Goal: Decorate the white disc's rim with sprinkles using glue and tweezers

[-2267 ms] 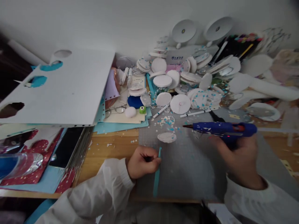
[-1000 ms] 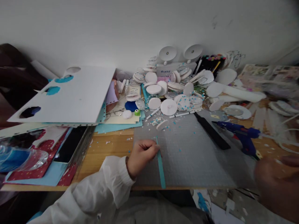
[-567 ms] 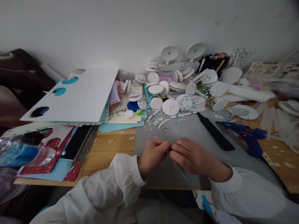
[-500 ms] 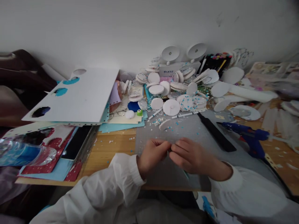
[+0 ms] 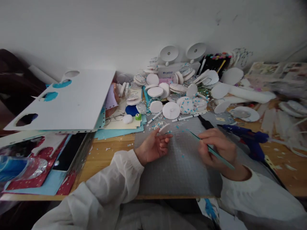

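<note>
My right hand (image 5: 217, 148) is closed on a thin teal paper strip (image 5: 211, 150) that slants from upper left to lower right above the grey cutting mat (image 5: 177, 172). To its left, my left hand (image 5: 154, 145) lies palm up on the mat with its fingers loosely spread and nothing in it; its fingertips nearly touch a small white disc (image 5: 163, 128). A blue glue gun (image 5: 247, 138) lies on the mat's right edge, just beyond my right hand.
A heap of white round discs (image 5: 171, 92) and pens fills the back of the wooden desk (image 5: 112, 153). A large white board with round cut-outs (image 5: 64, 100) sits on stacked coloured paper at the left. A black ruler (image 5: 203, 121) lies behind my right hand.
The glue gun went from my right hand onto the table. Both hands met at the teal strip, then parted: the strip is now in my right hand and my left hand has opened.
</note>
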A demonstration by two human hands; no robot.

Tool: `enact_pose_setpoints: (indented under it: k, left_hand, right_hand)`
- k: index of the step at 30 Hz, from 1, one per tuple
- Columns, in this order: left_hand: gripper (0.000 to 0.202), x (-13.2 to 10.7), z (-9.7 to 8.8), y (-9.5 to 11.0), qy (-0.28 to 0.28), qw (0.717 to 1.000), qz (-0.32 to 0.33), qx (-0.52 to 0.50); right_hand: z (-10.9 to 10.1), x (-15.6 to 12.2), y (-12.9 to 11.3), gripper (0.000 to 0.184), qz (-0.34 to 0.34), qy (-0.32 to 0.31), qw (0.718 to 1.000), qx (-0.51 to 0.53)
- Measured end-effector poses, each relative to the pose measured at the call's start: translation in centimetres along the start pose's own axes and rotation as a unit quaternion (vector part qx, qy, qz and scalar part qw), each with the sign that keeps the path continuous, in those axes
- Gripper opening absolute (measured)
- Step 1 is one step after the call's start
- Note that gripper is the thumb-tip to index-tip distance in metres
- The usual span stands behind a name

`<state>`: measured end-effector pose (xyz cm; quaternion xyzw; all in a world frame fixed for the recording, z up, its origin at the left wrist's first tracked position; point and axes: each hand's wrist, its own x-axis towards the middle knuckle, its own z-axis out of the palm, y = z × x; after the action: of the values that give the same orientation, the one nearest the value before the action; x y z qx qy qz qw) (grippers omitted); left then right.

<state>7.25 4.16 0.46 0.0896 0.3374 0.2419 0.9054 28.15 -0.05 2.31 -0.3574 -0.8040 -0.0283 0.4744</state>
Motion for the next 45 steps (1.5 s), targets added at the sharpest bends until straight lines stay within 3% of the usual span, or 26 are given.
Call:
enact_pose_setpoints:
  k: [4, 7, 10, 15, 20, 29, 32, 35, 40, 45]
  left_hand:
    - [0.021, -0.5, 0.2, -0.2, 0.000, 0.998, 0.049, 0.027]
    - [0.022, -1.9, -0.5, 0.1, 0.000, 0.994, 0.092, 0.066]
    - [0.024, -3.4, -2.0, 0.5, 0.007, 0.986, 0.131, 0.101]
    - [0.021, -4.3, -4.5, 0.6, 0.024, 0.974, 0.177, 0.136]
    - [0.027, -4.2, -5.2, 0.0, 0.010, 0.969, 0.188, 0.157]
    - [0.028, -4.7, -5.7, -0.1, -0.078, 0.965, 0.152, 0.197]
    - [0.037, -4.8, -5.4, -0.1, -0.071, 0.963, 0.140, 0.219]
    - [0.041, -4.8, -5.1, -0.1, -0.031, 0.957, 0.143, 0.250]
    - [0.039, -4.7, -5.3, -0.3, 0.014, 0.946, 0.153, 0.284]
    - [0.039, -4.7, -5.3, -0.2, 0.031, 0.943, 0.152, 0.295]
  right_hand:
    - [1.1, 0.6, -0.2, 0.011, 0.078, 0.079, 0.992, 0.057]
    - [2.2, 1.2, -0.5, 0.009, 0.138, 0.150, 0.975, 0.092]
    - [3.5, 1.8, -0.7, 0.012, 0.222, 0.178, 0.949, 0.138]
    - [6.0, 2.5, -1.3, 0.009, 0.303, 0.153, 0.897, 0.283]
    - [7.4, 1.9, -2.4, 0.011, 0.372, 0.117, 0.832, 0.394]
    - [7.0, 1.3, -3.1, 0.009, 0.425, 0.084, 0.777, 0.457]
    - [6.6, 1.2, -3.4, 0.008, 0.440, 0.085, 0.753, 0.483]
    - [6.3, 1.1, -3.7, 0.008, 0.444, 0.077, 0.751, 0.483]
    - [6.2, 0.8, -3.9, 0.008, 0.426, 0.059, 0.777, 0.461]
    - [6.3, 0.6, -3.9, 0.008, 0.417, 0.056, 0.784, 0.456]
